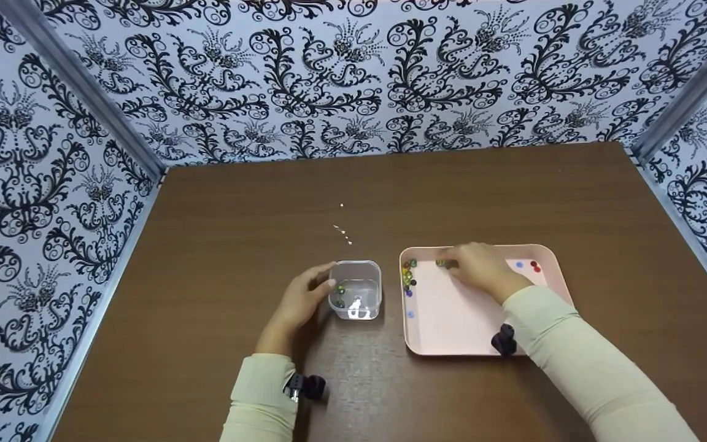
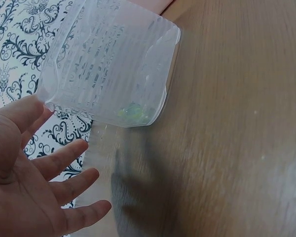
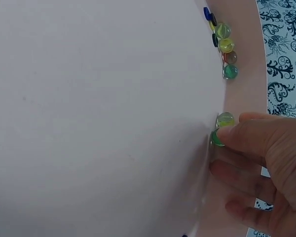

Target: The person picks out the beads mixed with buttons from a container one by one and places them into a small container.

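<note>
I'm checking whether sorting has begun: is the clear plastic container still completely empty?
No. In the head view the clear container beside the left hand already has a few marbles lying on its bottom.

Right hand (image 1: 482, 270) covers part of the pink tray (image 1: 452, 319); green marble (image 3: 217, 138) half hidden under fingertips (image 3: 237, 136). Marbles in clear tub (image 2: 108, 64) blurred through its wall. White specks (image 1: 342, 232) on surface too small to identify.
</note>
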Motion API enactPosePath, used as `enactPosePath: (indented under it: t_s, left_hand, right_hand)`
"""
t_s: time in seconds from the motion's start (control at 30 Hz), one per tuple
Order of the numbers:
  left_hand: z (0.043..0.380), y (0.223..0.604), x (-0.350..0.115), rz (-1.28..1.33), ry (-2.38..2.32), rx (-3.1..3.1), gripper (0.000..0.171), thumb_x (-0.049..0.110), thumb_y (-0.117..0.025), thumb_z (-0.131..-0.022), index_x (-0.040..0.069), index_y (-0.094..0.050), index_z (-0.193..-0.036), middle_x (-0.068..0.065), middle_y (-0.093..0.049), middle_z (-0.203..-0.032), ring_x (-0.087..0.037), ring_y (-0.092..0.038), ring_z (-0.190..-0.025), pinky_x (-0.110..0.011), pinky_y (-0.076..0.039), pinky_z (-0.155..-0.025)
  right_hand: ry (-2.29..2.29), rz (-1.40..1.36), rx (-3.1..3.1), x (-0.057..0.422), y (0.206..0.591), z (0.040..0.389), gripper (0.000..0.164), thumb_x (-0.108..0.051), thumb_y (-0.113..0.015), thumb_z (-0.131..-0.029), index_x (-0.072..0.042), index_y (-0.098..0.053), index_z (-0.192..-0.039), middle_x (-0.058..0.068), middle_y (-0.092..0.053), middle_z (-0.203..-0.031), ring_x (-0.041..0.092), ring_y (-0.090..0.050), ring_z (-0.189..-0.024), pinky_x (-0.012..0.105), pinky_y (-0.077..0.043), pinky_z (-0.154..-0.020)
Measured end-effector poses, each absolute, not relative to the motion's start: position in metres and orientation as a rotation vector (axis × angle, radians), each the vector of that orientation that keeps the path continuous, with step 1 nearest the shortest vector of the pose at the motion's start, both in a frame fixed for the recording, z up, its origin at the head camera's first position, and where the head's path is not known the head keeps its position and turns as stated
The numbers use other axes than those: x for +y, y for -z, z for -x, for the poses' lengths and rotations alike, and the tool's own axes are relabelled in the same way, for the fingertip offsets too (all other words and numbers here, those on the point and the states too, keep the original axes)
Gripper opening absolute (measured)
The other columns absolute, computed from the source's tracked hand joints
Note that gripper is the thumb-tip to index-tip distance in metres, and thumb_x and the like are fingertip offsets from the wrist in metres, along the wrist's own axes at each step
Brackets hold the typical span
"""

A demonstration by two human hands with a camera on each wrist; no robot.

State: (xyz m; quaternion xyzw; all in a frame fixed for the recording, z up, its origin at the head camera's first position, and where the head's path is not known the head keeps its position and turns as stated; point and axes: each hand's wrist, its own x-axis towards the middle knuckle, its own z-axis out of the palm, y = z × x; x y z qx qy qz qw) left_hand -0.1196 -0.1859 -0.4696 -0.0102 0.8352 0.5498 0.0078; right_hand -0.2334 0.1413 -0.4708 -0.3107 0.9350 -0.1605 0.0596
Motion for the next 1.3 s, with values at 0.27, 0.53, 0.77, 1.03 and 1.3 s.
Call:
enactPosePath:
  t_s: [0.27,0.53,0.77,1.03,1.3]
  left_hand:
    - [0.1201,0.4702,-0.1865,0.025,-1.699,2.629,0.039,0.011,-0.061,-0.093,-0.003,-0.058,-0.129,-0.022,-0.057,-0.132,-0.036,-0.049,-0.127,-0.048,-0.034,-0.110]
    - [0.1203,0.4702,-0.1869,0.053,-1.684,2.625,0.038,0.010,-0.061,-0.093,-0.002,-0.058,-0.129,-0.020,-0.058,-0.132,-0.035,-0.049,-0.127,-0.046,-0.033,-0.111]
    - [0.1204,0.4700,-0.1867,0.061,-1.695,2.600,0.038,0.010,-0.061,-0.093,0.000,-0.058,-0.130,-0.020,-0.058,-0.132,-0.035,-0.049,-0.127,-0.047,-0.034,-0.110]
    - [0.1203,0.4710,-0.1862,0.024,-1.733,2.591,0.039,0.011,-0.060,-0.094,-0.004,-0.057,-0.130,-0.023,-0.057,-0.131,-0.038,-0.050,-0.126,-0.049,-0.035,-0.109]
    - [0.1198,0.4709,-0.1863,0.044,-1.739,2.588,0.039,0.009,-0.061,-0.093,-0.003,-0.057,-0.129,-0.024,-0.057,-0.131,-0.037,-0.050,-0.125,-0.048,-0.035,-0.109]
  right_hand:
    - [0.456,0.931,2.823,0.1409,0.4701,0.2337,0.030,-0.007,-0.066,-0.084,-0.010,-0.072,-0.114,0.014,-0.070,-0.111,0.037,-0.065,-0.103,0.052,-0.049,-0.092]
    - [0.415,0.919,2.849,0.1396,0.4705,0.2335,0.028,-0.008,-0.065,-0.084,-0.008,-0.072,-0.111,0.014,-0.072,-0.100,0.037,-0.067,-0.094,0.053,-0.051,-0.085]
    - [0.385,0.936,2.875,0.1391,0.4678,0.2308,0.022,-0.007,-0.067,-0.084,-0.007,-0.072,-0.105,0.013,-0.072,-0.095,0.037,-0.067,-0.090,0.053,-0.051,-0.082]
    - [0.397,0.941,2.873,0.1393,0.4644,0.2282,0.024,-0.007,-0.067,-0.085,-0.007,-0.072,-0.108,0.012,-0.072,-0.099,0.036,-0.067,-0.094,0.053,-0.051,-0.085]
    - [0.495,0.937,2.833,0.1391,0.4613,0.2260,0.024,-0.005,-0.066,-0.084,-0.005,-0.072,-0.108,0.011,-0.073,-0.094,0.032,-0.067,-0.089,0.050,-0.052,-0.082]
